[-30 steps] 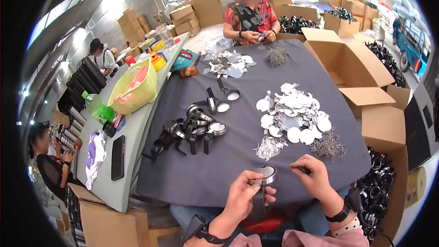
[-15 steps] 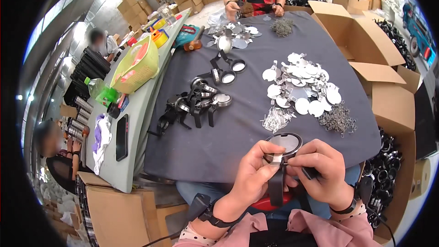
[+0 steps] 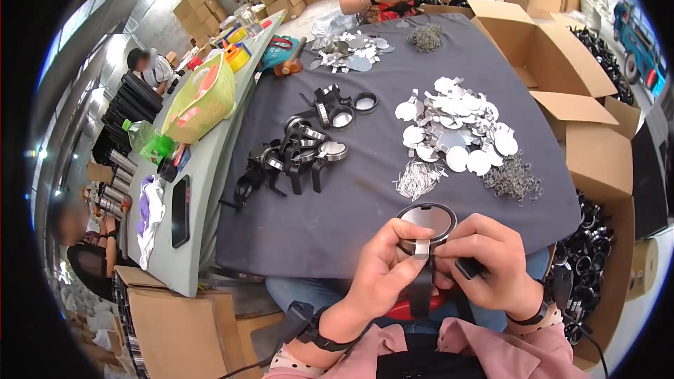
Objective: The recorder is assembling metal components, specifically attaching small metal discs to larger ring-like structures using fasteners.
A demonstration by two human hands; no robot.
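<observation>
Both hands hold a round hand mirror over the tabletop's near edge.

Left hand [image 3: 382, 267] pinches the hand mirror [image 3: 426, 223] at its frame; right hand [image 3: 491, 263] clamps a small dark tool [image 3: 469, 267] beside the black handle, above the dark tabletop [image 3: 365, 189].

We count two hands at work, left hand [image 3: 382, 270] and right hand [image 3: 491, 267], on one round black-framed mirror [image 3: 426, 223]. Two heaps of silver discs [image 3: 456, 133], [image 3: 349, 49]. One yellow basket [image 3: 200, 98], one phone [image 3: 180, 200], one green bottle [image 3: 144, 140].
</observation>
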